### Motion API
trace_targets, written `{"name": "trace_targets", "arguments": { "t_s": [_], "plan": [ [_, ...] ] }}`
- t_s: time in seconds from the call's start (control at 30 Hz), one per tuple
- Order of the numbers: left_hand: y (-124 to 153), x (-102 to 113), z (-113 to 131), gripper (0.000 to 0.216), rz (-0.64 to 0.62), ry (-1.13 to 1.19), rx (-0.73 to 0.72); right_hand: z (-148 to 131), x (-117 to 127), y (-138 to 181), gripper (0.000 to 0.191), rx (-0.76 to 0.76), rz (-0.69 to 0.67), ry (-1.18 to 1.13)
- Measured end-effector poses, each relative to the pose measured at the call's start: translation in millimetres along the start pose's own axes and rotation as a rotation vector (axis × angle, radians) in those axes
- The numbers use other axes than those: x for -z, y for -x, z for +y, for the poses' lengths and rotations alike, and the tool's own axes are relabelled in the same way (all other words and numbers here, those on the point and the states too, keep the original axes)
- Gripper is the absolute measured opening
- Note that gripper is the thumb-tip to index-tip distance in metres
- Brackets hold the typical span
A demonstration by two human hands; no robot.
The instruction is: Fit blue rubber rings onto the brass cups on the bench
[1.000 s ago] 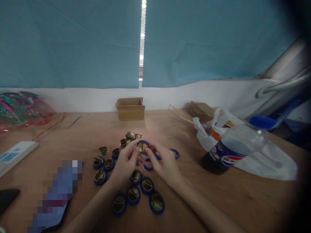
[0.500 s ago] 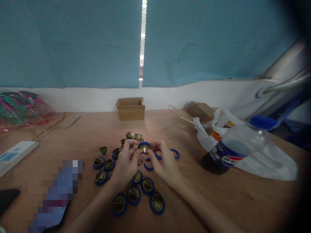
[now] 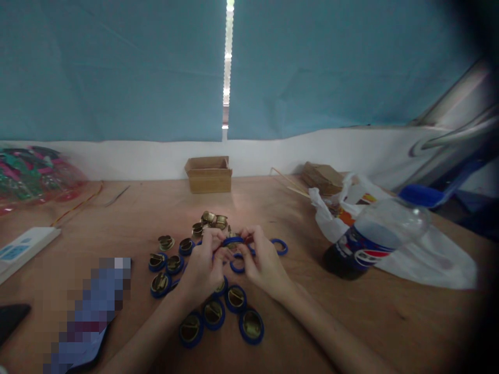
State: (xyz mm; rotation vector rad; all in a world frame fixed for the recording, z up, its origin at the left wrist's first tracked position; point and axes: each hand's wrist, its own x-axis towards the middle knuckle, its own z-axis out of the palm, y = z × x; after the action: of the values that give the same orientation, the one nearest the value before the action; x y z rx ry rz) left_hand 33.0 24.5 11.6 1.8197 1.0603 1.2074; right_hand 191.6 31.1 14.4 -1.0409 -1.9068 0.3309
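Observation:
Between both hands is a blue ring point(image 3: 233, 240) around a brass-coloured metal piece, seen nearly edge-on and partly covered by fingers. My left hand point(image 3: 206, 265) pinches its left side; my right hand point(image 3: 259, 262) grips the right side. Several brass discs with clips, set in blue rings, lie on the table below and to the left, such as one ringed disc point(image 3: 251, 325) near the front. Behind my left hand sits a pile of bare brass clip pieces point(image 3: 209, 218). A loose blue ring point(image 3: 279, 246) lies beside my right hand, with others partly hidden under the fingers.
An open cardboard box point(image 3: 209, 181) stands at the back. To the right are a cola bottle point(image 3: 364, 244) lying tilted, a white plastic bag point(image 3: 432, 265) and brown cardboard point(image 3: 322, 178). On the left are a white power strip point(image 3: 27, 249), a pixelated object point(image 3: 93, 317) and wrapped bottles point(image 3: 39, 176).
The ringed piece in my hands has tilted, so its brass face shows less and the blue rim more. My left fingers have shifted slightly around it.

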Motion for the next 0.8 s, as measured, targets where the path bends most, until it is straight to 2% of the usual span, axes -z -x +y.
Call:
{"name": "trace_targets", "arguments": {
  "t_s": [0.17, 0.33, 0.57, 0.8],
  "plan": [
    [-1.8, 4.5, -0.6, 0.019, 0.023, -0.06, -0.019, -2.5, -2.0, 1.3, 0.012, 0.006, -0.028, -0.047],
    [-3.6, 5.5, 1.3, 0.017, 0.041, -0.096, -0.002, -0.4, -4.9, 1.9, 0.003, -0.069, 0.01, -0.067],
    [-5.2, 7.3, 5.1, 0.014, 0.068, -0.104, -0.013, 0.9, -2.1, 1.1, 0.005, -0.115, 0.059, -0.054],
    [-6.0, 7.7, 6.5, 0.014, 0.13, -0.139, -0.04, 0.4, -2.8, 1.4, 0.003, -0.063, 0.053, 0.017]
  ]
}}
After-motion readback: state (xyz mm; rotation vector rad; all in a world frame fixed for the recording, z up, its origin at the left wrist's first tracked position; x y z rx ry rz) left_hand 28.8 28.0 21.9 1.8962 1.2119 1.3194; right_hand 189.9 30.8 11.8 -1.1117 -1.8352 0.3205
